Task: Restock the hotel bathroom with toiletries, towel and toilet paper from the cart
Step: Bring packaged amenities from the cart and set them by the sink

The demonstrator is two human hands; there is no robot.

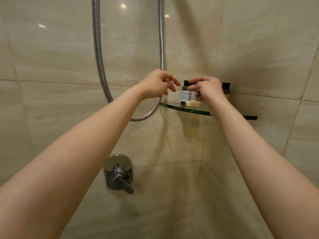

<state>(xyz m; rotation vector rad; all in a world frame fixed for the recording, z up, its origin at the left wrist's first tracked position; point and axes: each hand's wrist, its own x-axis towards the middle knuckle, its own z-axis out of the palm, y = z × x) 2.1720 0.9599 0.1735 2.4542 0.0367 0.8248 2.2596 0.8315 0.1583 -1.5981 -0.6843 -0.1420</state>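
Right hand (208,88) pinches bottle (185,94) on glass shelf (170,105).

Labelled, dark-capped bottles (185,94) stand upright on the glass shelf (172,106) behind a pale soap bar (193,103).

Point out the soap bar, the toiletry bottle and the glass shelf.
soap bar (193,103), head view, on its pale front face.
toiletry bottle (185,95), head view, on its white label.
glass shelf (179,108), head view, on its green front rim.
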